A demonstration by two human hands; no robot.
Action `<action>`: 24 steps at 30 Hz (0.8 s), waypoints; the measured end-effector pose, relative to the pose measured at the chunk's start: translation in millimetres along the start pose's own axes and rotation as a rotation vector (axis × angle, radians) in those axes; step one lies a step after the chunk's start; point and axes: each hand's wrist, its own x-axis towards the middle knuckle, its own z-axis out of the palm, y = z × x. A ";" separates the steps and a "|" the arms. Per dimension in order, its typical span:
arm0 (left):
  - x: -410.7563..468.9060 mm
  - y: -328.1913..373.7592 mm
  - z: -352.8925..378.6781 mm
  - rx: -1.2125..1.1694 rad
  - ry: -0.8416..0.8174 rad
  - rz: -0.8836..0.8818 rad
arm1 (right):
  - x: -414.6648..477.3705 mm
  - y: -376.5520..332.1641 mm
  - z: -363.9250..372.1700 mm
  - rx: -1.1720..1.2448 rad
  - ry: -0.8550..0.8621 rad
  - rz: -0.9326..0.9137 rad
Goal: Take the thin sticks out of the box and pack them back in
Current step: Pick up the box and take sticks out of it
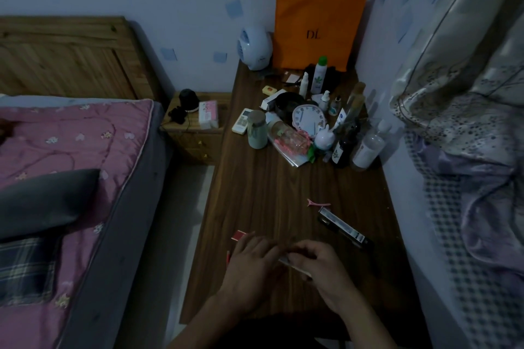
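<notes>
Hands meet low over the near end of a dark wooden surface (pixel 255 193). The left hand (pixel 249 263) lies palm down with its fingers spread loosely forward, and whether it grips anything underneath cannot be told. The right hand (pixel 320 266) is curled closed around a small pale box (pixel 295 265), which shows as a slanted strip between the two hands; the dim light hides whether any thin sticks are inside or out. Just beyond the left hand's fingertips a small red piece (pixel 239 235) lies flat, and a thin red edge (pixel 227 258) peeks out at that hand's left side.

Farther along, to the right, a long dark package (pixel 343 228) lies at an angle, with a pink hair clip (pixel 319 202) just past its far end. Well beyond these, the far half is crowded with bottles, a white remote control (pixel 241 121), a small round clock (pixel 309 120) and a pale green jar (pixel 257 130). An orange bag (pixel 317 22) leans against the wall at the back, a small white fan (pixel 253 47) beside it. A bed with a pink quilt (pixel 71 136) runs along the left.
</notes>
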 end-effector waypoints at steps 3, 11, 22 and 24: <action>0.9 1.8 -22.3 -0.032 0.029 -0.036 | -11.5 -11.6 3.8 0.159 -0.059 -0.009; -4.9 25.9 -79.9 -0.515 0.053 -0.338 | -43.0 -44.9 11.7 0.163 -0.020 -0.292; -10.9 43.4 -137.7 -1.036 -0.115 -0.445 | -75.1 -80.8 15.8 0.133 0.007 -0.448; -12.4 44.8 -143.4 -1.126 -0.128 -0.435 | -80.3 -88.2 15.1 0.214 -0.080 -0.446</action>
